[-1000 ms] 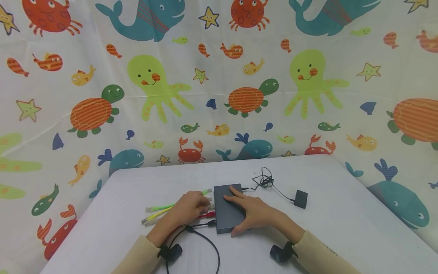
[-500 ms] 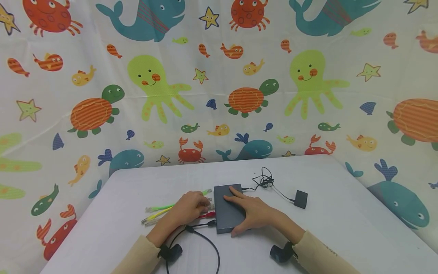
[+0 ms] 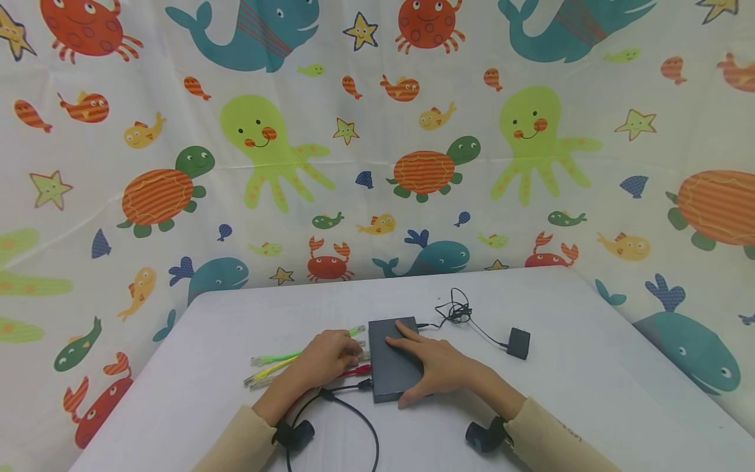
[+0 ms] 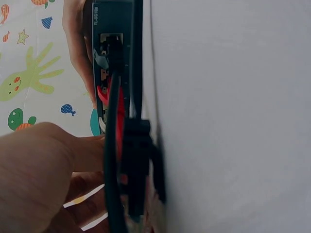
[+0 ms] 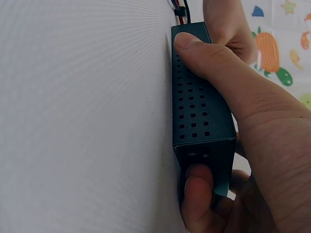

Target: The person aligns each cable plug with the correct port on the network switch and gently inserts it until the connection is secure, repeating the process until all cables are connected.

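A dark network switch [image 3: 386, 377] lies on the white table. My right hand [image 3: 445, 367] grips it, with fingers spread over the top and the thumb against the vented near side [image 5: 192, 104]. At its left side, my left hand [image 3: 324, 357] pinches a network cable close to the ports; the fingers largely hide that cable. A red network cable [image 3: 356, 371] and a black cable [image 3: 364, 385] are plugged in beside it. Under and left of the hand lie a green cable [image 3: 271, 358] and a yellow cable [image 3: 265, 375], with a clear plug [image 3: 358, 330] showing beyond it.
A thin black power cord [image 3: 457, 313] lies bunched behind the switch and runs to a power adapter [image 3: 518, 343] on the right. The black cable's loop [image 3: 371, 426] reaches the table's near side. A patterned curtain [image 3: 377, 131] hangs behind the table.
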Available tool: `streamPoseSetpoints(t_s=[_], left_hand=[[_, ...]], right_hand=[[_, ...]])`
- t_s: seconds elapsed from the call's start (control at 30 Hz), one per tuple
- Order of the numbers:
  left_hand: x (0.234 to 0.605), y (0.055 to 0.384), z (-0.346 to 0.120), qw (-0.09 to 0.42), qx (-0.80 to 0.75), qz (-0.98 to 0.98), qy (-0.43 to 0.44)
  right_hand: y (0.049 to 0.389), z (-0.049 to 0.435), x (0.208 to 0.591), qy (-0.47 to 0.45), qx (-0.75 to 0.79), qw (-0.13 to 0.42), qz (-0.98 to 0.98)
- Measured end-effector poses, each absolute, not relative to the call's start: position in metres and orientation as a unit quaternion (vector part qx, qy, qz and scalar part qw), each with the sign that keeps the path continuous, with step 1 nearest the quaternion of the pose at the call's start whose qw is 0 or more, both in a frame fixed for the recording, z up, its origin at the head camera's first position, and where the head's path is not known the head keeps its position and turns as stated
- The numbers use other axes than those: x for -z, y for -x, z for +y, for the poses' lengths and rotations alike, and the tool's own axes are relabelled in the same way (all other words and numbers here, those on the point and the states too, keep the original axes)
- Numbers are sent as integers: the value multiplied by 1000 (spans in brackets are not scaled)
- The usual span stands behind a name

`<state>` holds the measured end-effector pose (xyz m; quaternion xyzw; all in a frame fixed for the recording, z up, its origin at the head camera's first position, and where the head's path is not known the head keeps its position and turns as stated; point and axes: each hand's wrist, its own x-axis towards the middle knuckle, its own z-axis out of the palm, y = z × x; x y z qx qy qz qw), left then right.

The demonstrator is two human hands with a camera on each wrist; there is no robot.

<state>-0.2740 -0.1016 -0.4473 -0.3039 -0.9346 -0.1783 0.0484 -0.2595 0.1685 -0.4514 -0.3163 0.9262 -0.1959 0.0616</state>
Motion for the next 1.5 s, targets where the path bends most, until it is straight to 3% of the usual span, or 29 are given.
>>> streamPoseSetpoints(t_s=[1.5], left_hand=[[444,273,-101,41,165,-938,301]], right_hand=[[260,169,452,324,204,60,922]])
